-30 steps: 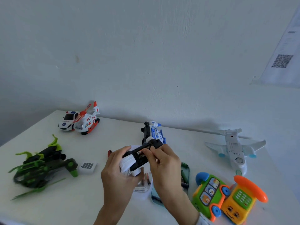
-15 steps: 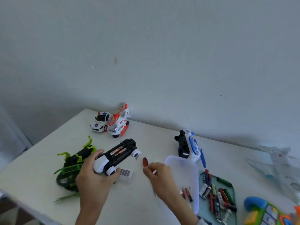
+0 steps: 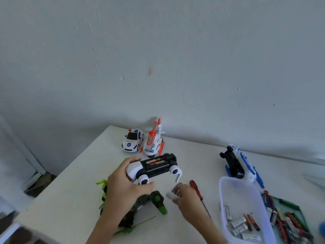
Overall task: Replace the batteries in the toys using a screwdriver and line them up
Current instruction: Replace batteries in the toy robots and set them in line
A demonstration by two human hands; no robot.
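My left hand [image 3: 125, 187] grips a white and black toy car [image 3: 153, 167] held upside down above the table, its battery bay open with batteries showing. My right hand [image 3: 182, 196] pinches a small white battery cover [image 3: 173, 193] on the table just below the car. A red-handled screwdriver [image 3: 197, 192] lies on the table right of that hand. A clear plastic tub [image 3: 228, 187] at the right holds several batteries, and more batteries lie on a green tray [image 3: 288, 202] beyond it.
A police car [image 3: 132, 142] and a white and orange helicopter [image 3: 153, 141] stand at the back by the wall. A blue and white helicopter [image 3: 241, 164] lies on its side at the right. A green and black toy [image 3: 146, 206] sits under my left wrist. The table's left edge is close.
The camera has swung left. My left hand carried the upturned car left and away from my right hand, which let go of the car, moved past the screwdriver and now pinches the white cover.
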